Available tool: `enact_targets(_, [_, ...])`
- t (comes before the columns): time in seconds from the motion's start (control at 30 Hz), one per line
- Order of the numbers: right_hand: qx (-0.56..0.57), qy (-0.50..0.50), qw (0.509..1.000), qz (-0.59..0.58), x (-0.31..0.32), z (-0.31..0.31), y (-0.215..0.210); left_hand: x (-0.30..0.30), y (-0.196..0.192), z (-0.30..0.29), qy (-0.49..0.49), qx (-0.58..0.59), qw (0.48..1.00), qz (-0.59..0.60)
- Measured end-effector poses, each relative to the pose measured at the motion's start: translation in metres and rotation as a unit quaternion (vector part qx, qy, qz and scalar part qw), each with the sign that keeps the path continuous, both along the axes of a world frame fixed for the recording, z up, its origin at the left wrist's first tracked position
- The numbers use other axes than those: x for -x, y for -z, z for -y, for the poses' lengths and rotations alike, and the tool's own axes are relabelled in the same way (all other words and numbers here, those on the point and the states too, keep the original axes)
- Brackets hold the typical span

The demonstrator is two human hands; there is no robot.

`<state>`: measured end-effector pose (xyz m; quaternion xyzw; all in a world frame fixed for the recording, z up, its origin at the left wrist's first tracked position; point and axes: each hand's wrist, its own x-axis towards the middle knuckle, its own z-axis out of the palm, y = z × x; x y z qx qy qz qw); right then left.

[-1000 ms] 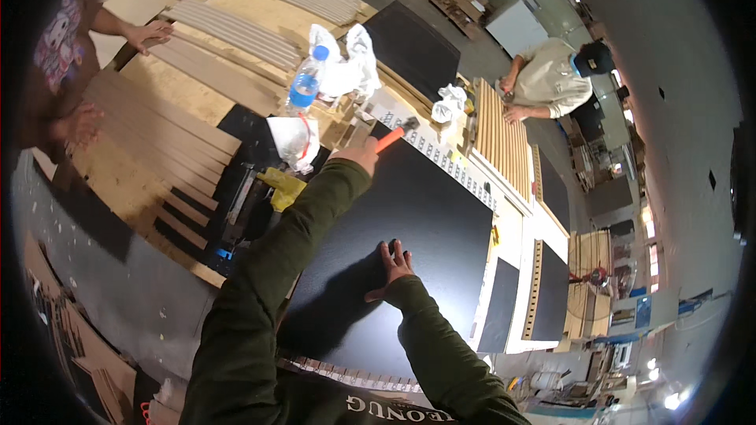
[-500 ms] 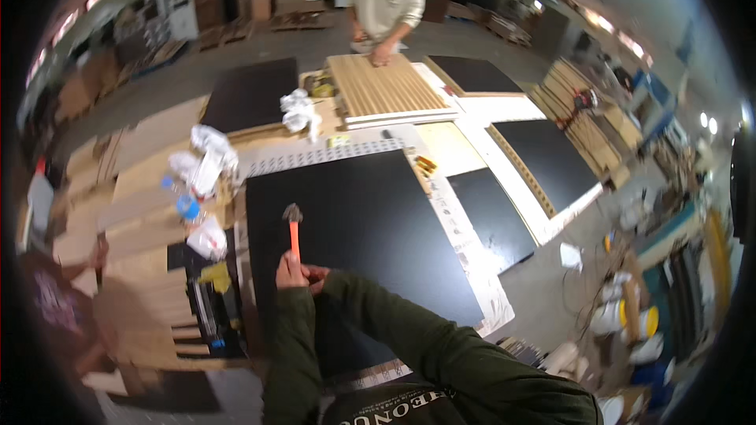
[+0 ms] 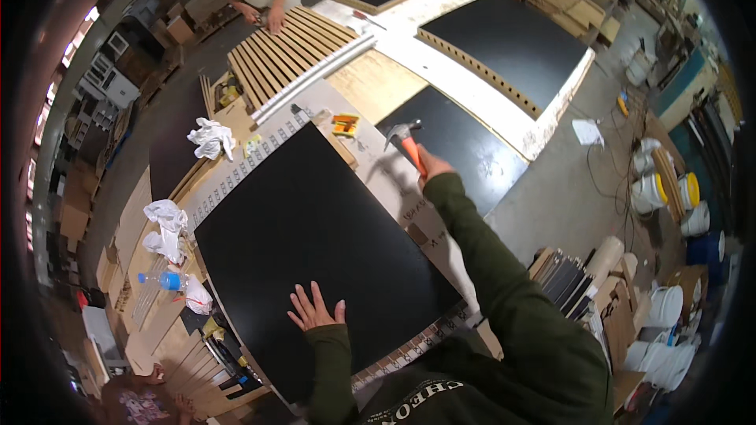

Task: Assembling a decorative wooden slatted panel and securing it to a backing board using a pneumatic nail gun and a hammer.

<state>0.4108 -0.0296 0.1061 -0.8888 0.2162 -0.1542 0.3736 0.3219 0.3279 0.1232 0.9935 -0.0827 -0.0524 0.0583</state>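
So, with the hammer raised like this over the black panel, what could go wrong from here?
1. The left hand lies flat on the black panel; a swing landing that way could hit the fingers.
2. The right hand holds the hammer near the panel's far edge, so a missed blow may dent it.
3. Small orange and yellow things lie close by and might get knocked.

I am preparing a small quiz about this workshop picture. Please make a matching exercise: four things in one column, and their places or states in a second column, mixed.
Things:
1. left hand
2. right hand
3. plastic bottle
4. slatted wood panel

Places or states:
a. lying near crumpled white bags
b. flat on the black panel
c. in front of another person
d. gripping the orange-handled hammer

Pairs: 1-b, 2-d, 3-a, 4-c
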Motion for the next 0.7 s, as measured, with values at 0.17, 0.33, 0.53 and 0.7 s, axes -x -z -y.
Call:
enact_targets(0.17, [-0.005, -0.049, 0.999, 0.003, -0.017, -0.011, -0.009, -0.005, 0.007, 0.004, 0.005, -0.007, 1.0, -0.005])
enact_targets(0.33, [-0.164, -0.15, 0.97, -0.103, -0.025, -0.061, 0.027, -0.004, 0.013, 0.01, 0.038, -0.037, 0.999, 0.0])
enact_targets(0.53, [-0.233, -0.114, 0.963, -0.068, -0.019, -0.062, 0.032, -0.017, 0.015, 0.015, 0.033, -0.056, 0.998, -0.003])
enact_targets(0.7, [-0.257, -0.111, 0.958, -0.065, -0.025, -0.072, 0.028, -0.068, 0.03, 0.006, 0.049, -0.094, 0.992, 0.061])
